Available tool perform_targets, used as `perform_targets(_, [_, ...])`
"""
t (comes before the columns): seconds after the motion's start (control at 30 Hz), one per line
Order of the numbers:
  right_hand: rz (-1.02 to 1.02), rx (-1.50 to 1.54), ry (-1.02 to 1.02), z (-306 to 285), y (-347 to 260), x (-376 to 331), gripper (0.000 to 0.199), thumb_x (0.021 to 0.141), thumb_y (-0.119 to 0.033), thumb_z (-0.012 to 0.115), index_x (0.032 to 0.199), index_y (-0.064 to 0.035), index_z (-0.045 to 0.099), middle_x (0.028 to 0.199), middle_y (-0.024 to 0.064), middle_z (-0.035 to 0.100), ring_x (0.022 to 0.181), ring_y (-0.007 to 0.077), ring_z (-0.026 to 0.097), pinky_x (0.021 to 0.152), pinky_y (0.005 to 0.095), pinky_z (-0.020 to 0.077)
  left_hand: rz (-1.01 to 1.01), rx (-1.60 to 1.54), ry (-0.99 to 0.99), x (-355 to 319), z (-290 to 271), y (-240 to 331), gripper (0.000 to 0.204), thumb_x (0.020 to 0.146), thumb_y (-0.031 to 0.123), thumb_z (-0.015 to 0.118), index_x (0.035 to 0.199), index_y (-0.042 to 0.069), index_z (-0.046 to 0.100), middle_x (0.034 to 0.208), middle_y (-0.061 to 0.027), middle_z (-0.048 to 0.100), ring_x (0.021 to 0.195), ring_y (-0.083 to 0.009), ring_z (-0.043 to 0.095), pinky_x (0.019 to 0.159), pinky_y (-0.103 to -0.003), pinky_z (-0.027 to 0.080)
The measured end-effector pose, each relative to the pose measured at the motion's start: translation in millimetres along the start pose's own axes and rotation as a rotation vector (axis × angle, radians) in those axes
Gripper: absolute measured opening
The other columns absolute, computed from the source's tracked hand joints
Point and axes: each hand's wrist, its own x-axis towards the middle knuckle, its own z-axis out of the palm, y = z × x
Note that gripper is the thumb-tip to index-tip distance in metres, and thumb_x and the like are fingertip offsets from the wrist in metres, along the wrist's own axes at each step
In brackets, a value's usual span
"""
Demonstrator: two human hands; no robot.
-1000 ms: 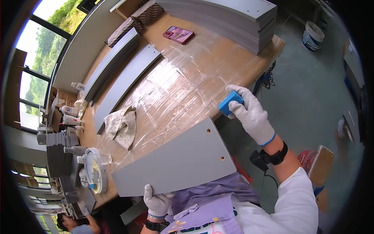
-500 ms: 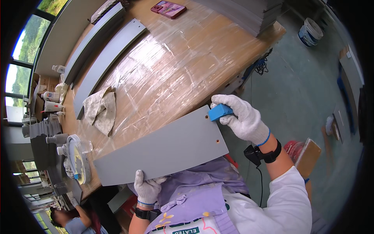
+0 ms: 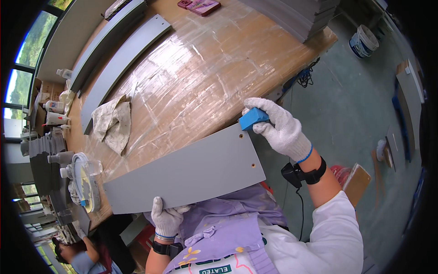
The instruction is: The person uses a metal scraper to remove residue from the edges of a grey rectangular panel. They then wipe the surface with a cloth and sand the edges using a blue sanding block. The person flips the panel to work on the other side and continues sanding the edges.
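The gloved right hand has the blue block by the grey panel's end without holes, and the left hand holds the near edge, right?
Not quite: in the head view, the gloved right hand has the blue block by the grey panel's end with two holes. The left hand does hold the near edge.

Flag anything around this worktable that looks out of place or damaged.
The phone perhaps looks out of place, a personal item on the worktable near stacked grey panels. No damage shows on the visible face of the held panel.
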Motion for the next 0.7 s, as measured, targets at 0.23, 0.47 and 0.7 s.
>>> perform_targets(0.23, [0.106,-0.090,-0.369,-28.3,-35.9,-52.0,0.050,0.080,0.002,0.068,0.129,-0.0049,0.057,0.106,0.0147,0.067,0.095,0.0319,0.066,0.087,0.0387,0.0530,-0.006,-0.131,-0.122,8.6,-15.7,1.2,0.050,0.102,0.038,0.044,0.134,-0.001,0.045,0.119,-0.0244,0.063,0.094,-0.0414,0.069,0.068,-0.049,0.064])
perform_targets(0.47, [0.153,0.215,0.003,-13.6,-25.5,-40.6,0.052,0.084,0.008,0.058,0.135,-0.0029,0.052,0.116,0.0106,0.065,0.109,0.0183,0.062,0.098,0.0333,0.0496,-0.029,-0.136,-0.136,15.2,-3.8,6.5,0.052,0.102,0.039,0.043,0.135,-0.002,0.043,0.124,-0.0259,0.059,0.102,-0.0429,0.067,0.069,-0.048,0.065])
perform_targets(0.7, [-0.058,-0.168,-0.151,-7.8,-28.4,-28.4,0.047,0.079,0.000,0.071,0.125,-0.0051,0.060,0.109,0.0139,0.066,0.099,0.0317,0.065,0.089,0.0372,0.0524,0.007,-0.144,-0.120,16.1,-9.0,5.9,0.049,0.102,0.037,0.045,0.132,-0.001,0.045,0.123,-0.0251,0.060,0.098,-0.0435,0.068,0.066,-0.048,0.065])
